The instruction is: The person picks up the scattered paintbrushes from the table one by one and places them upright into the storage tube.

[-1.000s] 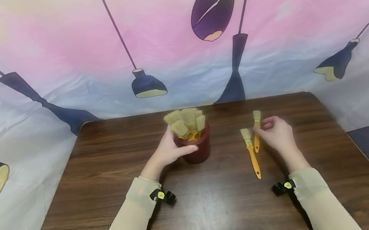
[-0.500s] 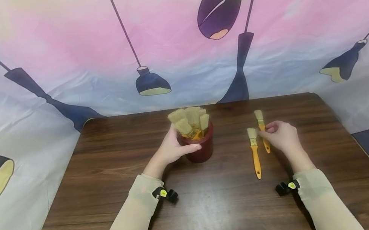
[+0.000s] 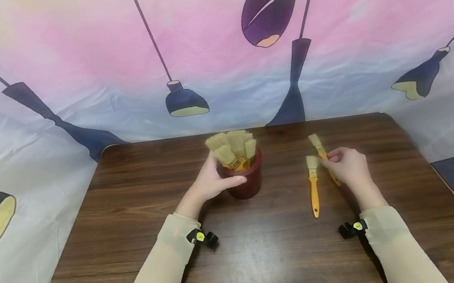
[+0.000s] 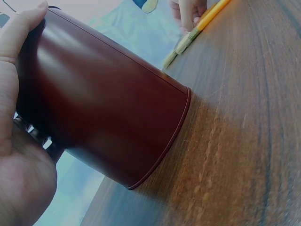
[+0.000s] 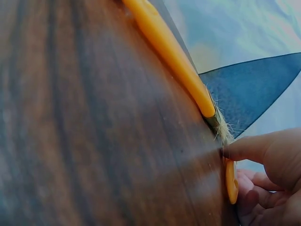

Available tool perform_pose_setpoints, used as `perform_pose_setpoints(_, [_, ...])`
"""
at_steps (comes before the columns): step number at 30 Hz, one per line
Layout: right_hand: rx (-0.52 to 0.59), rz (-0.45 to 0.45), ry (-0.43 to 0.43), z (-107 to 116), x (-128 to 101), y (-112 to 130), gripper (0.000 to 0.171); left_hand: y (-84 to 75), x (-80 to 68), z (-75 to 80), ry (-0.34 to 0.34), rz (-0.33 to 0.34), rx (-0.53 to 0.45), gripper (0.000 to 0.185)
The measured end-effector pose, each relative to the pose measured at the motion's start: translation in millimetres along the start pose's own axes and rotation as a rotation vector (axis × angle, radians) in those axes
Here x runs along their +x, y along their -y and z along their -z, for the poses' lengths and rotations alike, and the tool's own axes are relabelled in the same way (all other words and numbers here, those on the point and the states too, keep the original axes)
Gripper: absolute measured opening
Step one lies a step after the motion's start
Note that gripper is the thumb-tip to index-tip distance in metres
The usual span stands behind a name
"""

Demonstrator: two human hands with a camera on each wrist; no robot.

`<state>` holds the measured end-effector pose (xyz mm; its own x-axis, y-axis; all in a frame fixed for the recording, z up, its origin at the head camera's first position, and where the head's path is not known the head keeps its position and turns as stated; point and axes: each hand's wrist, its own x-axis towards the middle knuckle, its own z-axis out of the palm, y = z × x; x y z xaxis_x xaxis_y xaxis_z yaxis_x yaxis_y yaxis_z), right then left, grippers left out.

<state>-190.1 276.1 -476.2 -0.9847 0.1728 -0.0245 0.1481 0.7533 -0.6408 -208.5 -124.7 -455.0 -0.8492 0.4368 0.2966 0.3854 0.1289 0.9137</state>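
A dark red cylindrical pot (image 3: 246,187) stands on the table with several paintbrushes (image 3: 235,144) in it, bristles up. My left hand (image 3: 208,181) grips its side, thumb across the near face; the left wrist view shows the pot's smooth wall (image 4: 108,99) and its base at the wood. To the right, my right hand (image 3: 351,167) pinches a yellow-handled paintbrush (image 3: 316,143) near the middle, bristles angled to the far left, part of the handle behind the fingers. Beside it on the left lies a second yellow paintbrush (image 3: 314,192), bristles away from me.
The dark wooden table (image 3: 249,260) reaches back to a wall cloth (image 3: 216,44) printed with lamps. A black wrist camera (image 3: 208,239) sits on the left sleeve, and another camera (image 3: 348,230) on the right one.
The brush at my right hand has turned, its bristle end swinging left and its handle end right. My left hand stays on the pot. The head view has shifted slightly.
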Motion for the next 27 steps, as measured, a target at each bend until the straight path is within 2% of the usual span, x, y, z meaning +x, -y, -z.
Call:
perform_pose_setpoints(9, [0.005,0.000,0.011,1,3,-6,0.041,2.3,0.9,0.8,0.013,-0.013,-0.011,0.098])
perform_pose_setpoints(18, [0.058,0.032,0.020,5,10,-13,0.045,1.1,-0.1,1.0,-0.001,0.002,0.006,0.101])
perform_pose_setpoints(27, [0.128,0.153,-0.084,14,8,6,0.041,1.5,-0.2,1.1,-0.002,0.004,0.010,0.099])
